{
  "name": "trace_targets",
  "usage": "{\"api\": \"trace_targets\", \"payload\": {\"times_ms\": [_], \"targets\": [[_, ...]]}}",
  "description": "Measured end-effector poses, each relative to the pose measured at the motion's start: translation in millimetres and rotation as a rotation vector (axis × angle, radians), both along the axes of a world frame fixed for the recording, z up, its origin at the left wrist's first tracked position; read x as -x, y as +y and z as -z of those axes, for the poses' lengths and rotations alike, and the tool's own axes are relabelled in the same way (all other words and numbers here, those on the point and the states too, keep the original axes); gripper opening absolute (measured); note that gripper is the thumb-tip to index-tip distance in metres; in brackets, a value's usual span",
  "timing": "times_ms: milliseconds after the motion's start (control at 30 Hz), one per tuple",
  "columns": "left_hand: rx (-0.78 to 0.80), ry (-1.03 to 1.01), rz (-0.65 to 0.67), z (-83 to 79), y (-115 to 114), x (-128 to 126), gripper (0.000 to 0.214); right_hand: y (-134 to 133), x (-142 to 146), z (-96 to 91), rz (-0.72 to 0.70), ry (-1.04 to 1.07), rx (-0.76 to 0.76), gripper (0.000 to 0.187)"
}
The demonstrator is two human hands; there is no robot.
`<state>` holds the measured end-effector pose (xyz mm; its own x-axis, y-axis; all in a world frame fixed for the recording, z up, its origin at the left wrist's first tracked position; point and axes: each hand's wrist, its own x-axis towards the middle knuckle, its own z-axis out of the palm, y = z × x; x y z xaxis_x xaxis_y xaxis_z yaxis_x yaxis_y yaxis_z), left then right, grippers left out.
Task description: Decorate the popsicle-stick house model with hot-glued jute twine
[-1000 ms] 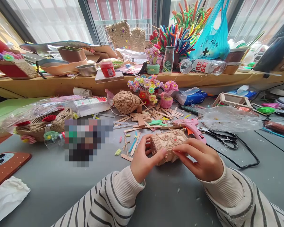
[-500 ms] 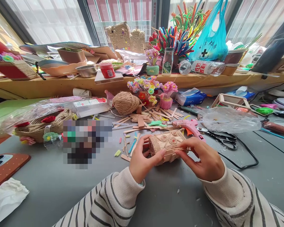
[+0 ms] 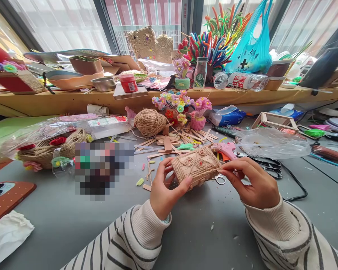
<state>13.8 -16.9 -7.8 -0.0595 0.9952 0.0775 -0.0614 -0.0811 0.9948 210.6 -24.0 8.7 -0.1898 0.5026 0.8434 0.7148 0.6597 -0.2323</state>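
Note:
A small twine-wrapped box (image 3: 195, 167) with spiral rosettes on its face is held above the grey table (image 3: 73, 225), tilted so the face shows. My left hand (image 3: 165, 189) grips its left end, thumb against the lower edge. My right hand (image 3: 253, 183) pinches its right end with fingers closed. A pink glue gun (image 3: 228, 150) lies just behind the box. A small pair of scissors (image 3: 219, 179) shows below the box's right corner.
A twine ball (image 3: 150, 122), loose wooden sticks (image 3: 183, 137), pipe-cleaner flower pots (image 3: 198, 112), black scissors (image 3: 266, 165), a clear plastic bag (image 3: 270, 142) and a black cord (image 3: 295, 187) crowd the table behind. A twine basket (image 3: 49, 148) and phone (image 3: 5, 197) lie left. The window ledge (image 3: 73, 101) is cluttered.
Both hands have lifted the twine box off the table and tilted it up. My right hand slid from the box's front out to its right end, uncovering small scissors beneath.

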Motion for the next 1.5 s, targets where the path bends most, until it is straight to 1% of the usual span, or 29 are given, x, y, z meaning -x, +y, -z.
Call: {"api": "trace_targets", "payload": {"times_ms": [133,300,467,633,800,1000,1233,1500], "targets": [[-0.008,-0.002,0.005,-0.4,-0.6,0.1,0.053,-0.5,-0.4,3.7,0.038,0.017,0.008,0.006],[-0.008,-0.004,-0.012,-0.8,-1.2,0.1,0.053,-0.7,0.0,3.9,0.065,0.037,0.021,0.005],[-0.023,0.002,-0.01,0.5,-1.3,-0.1,0.053,0.5,-0.8,3.7,0.075,0.01,-0.019,0.005],[-0.059,0.014,-0.013,2.6,-0.9,1.4,0.054,-0.5,0.1,2.7,0.101,0.011,0.015,0.007],[-0.068,0.072,0.04,1.7,-1.0,4.2,0.055,-1.4,1.6,2.0,0.115,0.013,0.026,0.008],[-0.137,0.081,-0.044,3.0,-3.5,0.6,0.053,-1.4,2.4,1.7,0.119,0.023,0.038,0.008],[-0.174,0.093,-0.051,4.2,-3.5,0.5,0.052,-0.5,0.9,2.7,0.114,0.006,0.027,0.008],[-0.166,0.069,-0.048,3.2,-3.3,0.7,0.05,-0.8,0.7,3.8,0.108,0.038,0.059,0.005]]}}
